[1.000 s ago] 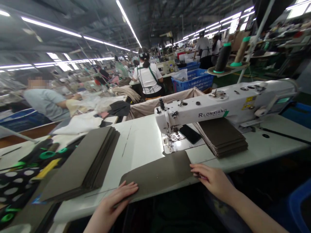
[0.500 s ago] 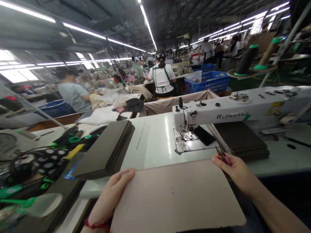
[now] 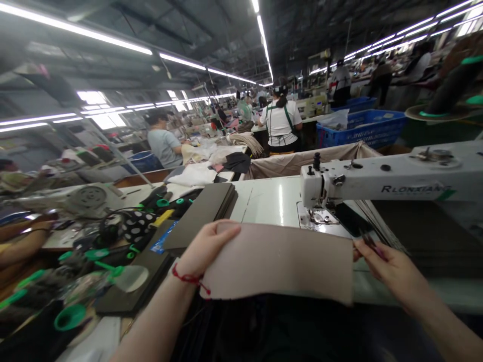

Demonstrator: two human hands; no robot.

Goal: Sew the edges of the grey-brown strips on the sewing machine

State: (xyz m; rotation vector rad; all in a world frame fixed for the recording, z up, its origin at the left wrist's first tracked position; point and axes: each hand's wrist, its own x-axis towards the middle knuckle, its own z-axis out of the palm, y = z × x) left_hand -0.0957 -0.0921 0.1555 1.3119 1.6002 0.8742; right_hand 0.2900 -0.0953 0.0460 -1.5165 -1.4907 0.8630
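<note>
My left hand [image 3: 209,246] and my right hand [image 3: 392,271] hold a stiff pale beige panel [image 3: 279,264] by its two short edges, lifted above the table's front edge. My right hand also pinches small snips [image 3: 372,245] with a pinkish handle against the panel's corner. Behind the panel stands a white Rlonxiang sewing machine [image 3: 377,186], its needle area [image 3: 317,216] beyond my hands. A stack of dark grey-brown panels [image 3: 199,216] lies to the left, and a second dark stack [image 3: 415,236] lies under the machine's arm.
A black phone [image 3: 350,218] lies beside the needle plate on the white table [image 3: 264,193]. Polka-dot pieces and green-handled tools [image 3: 124,269] crowd the left. A co-worker in a white shirt [image 3: 281,120] stands beyond, near blue crates [image 3: 362,128]; a seated person [image 3: 162,146] works at left.
The panel went from lying dark side up on the table to pale side up, and now is lifted off the table between my hands. The view has swung left.
</note>
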